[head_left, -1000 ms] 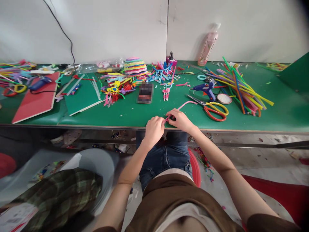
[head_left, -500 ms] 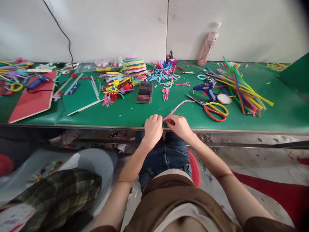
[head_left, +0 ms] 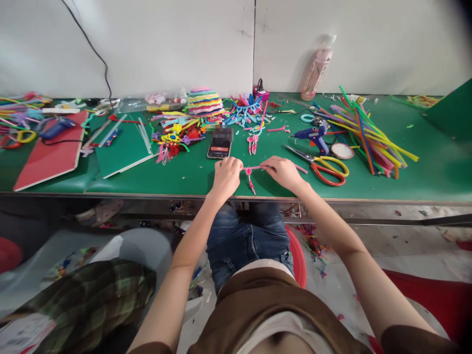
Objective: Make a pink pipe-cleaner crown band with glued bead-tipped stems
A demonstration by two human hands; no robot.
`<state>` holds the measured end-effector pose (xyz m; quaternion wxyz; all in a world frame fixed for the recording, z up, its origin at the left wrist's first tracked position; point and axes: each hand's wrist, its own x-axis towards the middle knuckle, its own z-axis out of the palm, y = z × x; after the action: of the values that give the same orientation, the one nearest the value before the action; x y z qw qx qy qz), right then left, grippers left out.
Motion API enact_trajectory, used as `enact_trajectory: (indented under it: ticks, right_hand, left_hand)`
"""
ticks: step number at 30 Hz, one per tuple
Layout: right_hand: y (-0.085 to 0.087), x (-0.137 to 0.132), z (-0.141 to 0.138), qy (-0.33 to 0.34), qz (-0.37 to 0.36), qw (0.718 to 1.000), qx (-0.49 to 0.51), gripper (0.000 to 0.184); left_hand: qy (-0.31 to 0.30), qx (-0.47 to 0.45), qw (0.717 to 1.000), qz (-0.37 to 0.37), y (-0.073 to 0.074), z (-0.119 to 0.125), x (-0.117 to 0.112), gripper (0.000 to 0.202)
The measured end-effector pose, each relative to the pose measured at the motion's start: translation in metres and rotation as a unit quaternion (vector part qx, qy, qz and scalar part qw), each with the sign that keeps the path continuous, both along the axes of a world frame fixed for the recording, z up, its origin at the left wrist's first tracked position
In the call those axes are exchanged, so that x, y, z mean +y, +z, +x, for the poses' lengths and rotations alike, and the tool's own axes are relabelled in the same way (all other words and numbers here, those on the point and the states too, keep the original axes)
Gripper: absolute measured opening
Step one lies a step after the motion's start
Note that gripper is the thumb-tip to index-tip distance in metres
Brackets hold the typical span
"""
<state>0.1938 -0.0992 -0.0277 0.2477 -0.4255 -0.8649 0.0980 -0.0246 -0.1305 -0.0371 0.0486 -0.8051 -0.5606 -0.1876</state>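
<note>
A pink pipe cleaner (head_left: 255,167) is stretched level between my hands, just above the front of the green table. My left hand (head_left: 227,178) pinches its left end, and my right hand (head_left: 280,173) grips it further along, with the free end sticking out to the right. From its middle hangs a small pink beaded strand (head_left: 251,183) with a round loop at the top. Behind my hands lie similar pink beaded pieces (head_left: 252,144). A phone (head_left: 220,146) rests beyond my left hand. Scissors (head_left: 328,167) with yellow and orange handles lie right of my right hand.
A blue glue gun (head_left: 313,137) and a tape roll (head_left: 342,151) lie behind the scissors. Bundled coloured pipe cleaners (head_left: 368,132) are at the right. A striped hat-like piece (head_left: 205,102) sits at the back, a red board (head_left: 55,147) at the left, a bottle (head_left: 317,69) against the wall.
My hands have moved apart and forward over the table, drawing the pink pipe cleaner straight. The beaded strand now shows hanging between them. The phone's screen has lit up.
</note>
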Motion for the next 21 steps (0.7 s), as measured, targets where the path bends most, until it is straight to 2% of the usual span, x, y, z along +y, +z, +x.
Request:
enact_trajectory:
  ticks: [4, 8, 13, 16, 21]
  right_hand:
    - [0.0, 0.022, 0.001, 0.059, 0.016, 0.997, -0.048, 0.025]
    - [-0.003, 0.038, 0.002, 0.125, 0.034, 0.987, -0.092, 0.03]
    - [-0.012, 0.048, 0.005, 0.189, 0.049, 0.979, -0.061, 0.033]
    - [-0.013, 0.048, 0.008, 0.197, 0.056, 0.977, -0.05, 0.033]
    - [-0.009, 0.039, 0.006, 0.158, 0.082, 0.981, -0.078, 0.028]
  left_hand:
    - [-0.063, 0.036, 0.997, 0.01, -0.002, -0.007, 0.013, 0.019]
    - [-0.1, 0.065, 0.993, 0.003, -0.003, -0.012, 0.018, 0.022]
    - [-0.117, 0.076, 0.99, 0.001, -0.005, -0.013, 0.021, 0.023]
    - [-0.131, 0.077, 0.988, -0.008, -0.006, -0.012, 0.023, 0.022]
    - [-0.124, 0.051, 0.991, -0.006, -0.008, -0.013, 0.024, 0.02]
